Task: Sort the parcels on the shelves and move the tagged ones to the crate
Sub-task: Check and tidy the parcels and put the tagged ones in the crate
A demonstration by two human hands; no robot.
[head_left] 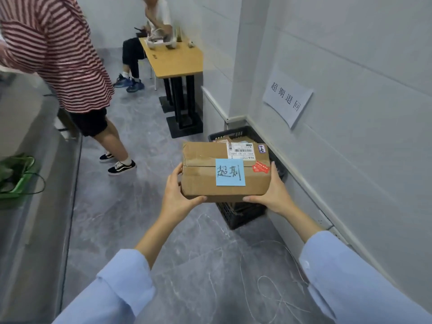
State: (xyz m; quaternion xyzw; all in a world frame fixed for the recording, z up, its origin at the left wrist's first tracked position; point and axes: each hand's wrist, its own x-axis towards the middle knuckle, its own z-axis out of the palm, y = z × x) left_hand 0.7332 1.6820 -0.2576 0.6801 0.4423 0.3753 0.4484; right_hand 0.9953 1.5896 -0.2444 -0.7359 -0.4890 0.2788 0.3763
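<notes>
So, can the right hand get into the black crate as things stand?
Probably not: the right hand and left hand grip the parcel, which covers most of the crate.

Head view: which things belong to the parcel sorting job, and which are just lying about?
Job: box, blue note stuck on it, left hand and right hand gripping it, crate by the wall, sign above the crate.
Lying about: table, green basket, cord on the floor.

parcel (201, 167) above crate (243, 215) beside the wall (350, 66); more parcels (236, 138) apparently inside.
</notes>
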